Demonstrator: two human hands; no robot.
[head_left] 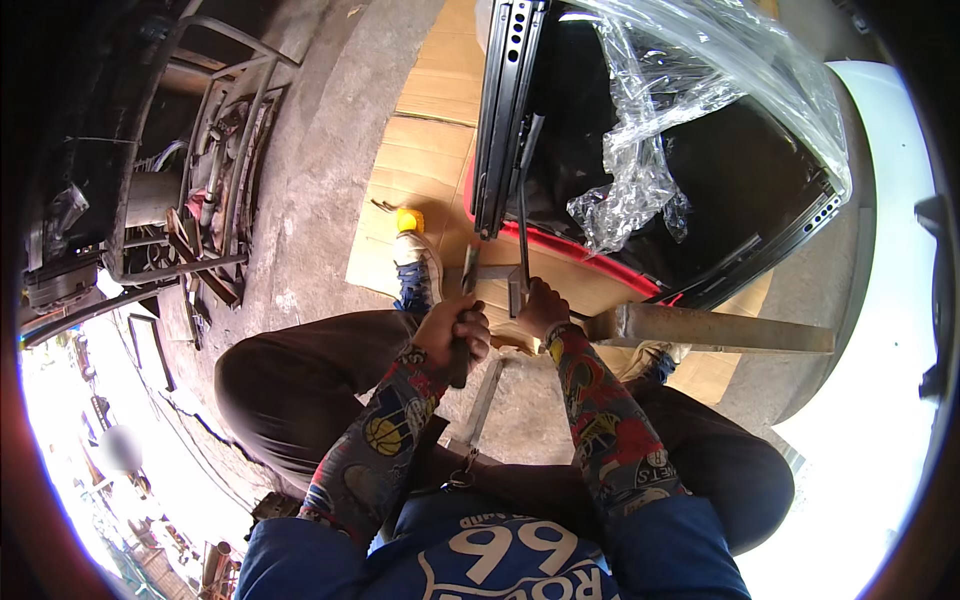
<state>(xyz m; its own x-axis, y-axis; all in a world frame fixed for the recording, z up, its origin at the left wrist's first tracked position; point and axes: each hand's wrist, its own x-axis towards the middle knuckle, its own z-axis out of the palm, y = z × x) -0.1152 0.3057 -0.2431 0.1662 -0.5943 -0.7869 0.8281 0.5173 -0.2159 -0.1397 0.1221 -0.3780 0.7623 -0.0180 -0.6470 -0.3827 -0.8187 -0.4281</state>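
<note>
My left hand is closed around a slim hand tool with a dark handle. Its narrow end points away from me, close to the near end of a black slotted metal rail; I cannot make out the exact kind of tool. Just to the right, my right hand grips the near end of a thin black rod. The rod runs up alongside the rail. Both belong to, or lie against, a large black panel with a red edge.
Crumpled clear plastic film covers part of the panel. Cardboard lies beneath. A thick metal bar crosses right of my hands. A yellow object sits by my left shoe. A metal rack with scrap stands left; a white curved surface lies right.
</note>
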